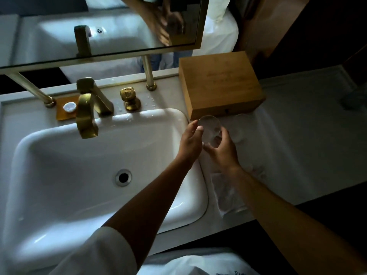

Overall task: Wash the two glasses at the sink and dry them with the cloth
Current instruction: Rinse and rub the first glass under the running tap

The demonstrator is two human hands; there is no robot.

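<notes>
Sink basin (59,155) lies left of the grip on the glass (209,126); wooden box (220,84) behind; cloth (228,193) beneath, on the desk (297,145).

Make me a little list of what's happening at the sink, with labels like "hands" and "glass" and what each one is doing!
place: white sink set in a pale counter
tap: gold faucet, no water seen running
left hand: left hand touches the glass's side
right hand: right hand grips the glass from the other side
glass: clear glass, held above the counter at the sink's right edge
second glass: a faint round shape to its right, too dim to be sure
cloth: pale cloth lying on the counter
nearby: wooden box behind the hands
</notes>
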